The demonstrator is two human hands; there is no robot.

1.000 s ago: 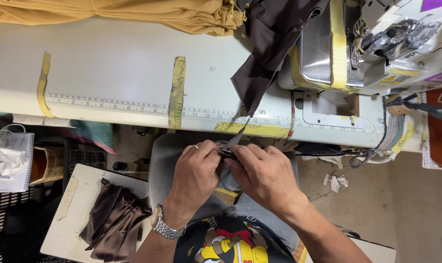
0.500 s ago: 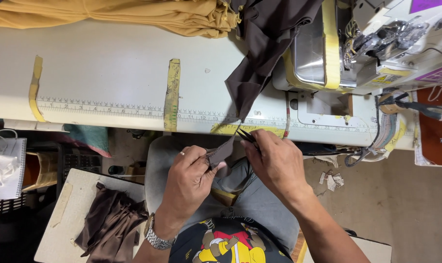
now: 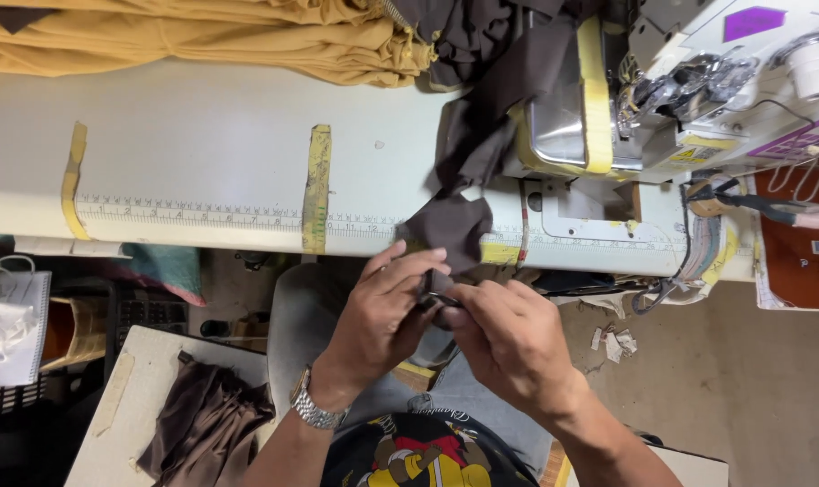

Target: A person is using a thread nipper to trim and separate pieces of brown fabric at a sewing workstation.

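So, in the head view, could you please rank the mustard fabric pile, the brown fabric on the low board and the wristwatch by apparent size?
1. Mustard fabric pile, the largest.
2. Brown fabric on the low board, though it lies farther from the camera.
3. Wristwatch, the smallest.

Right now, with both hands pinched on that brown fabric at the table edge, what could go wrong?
The left hand and right hand crowd one small dark spot on the brown fabric strip, so a fingertip could get nipped if a cutter is there; I cannot tell. The strip runs up to the sewing machine; a tug might drag it. The mustard fabric pile lies apart.
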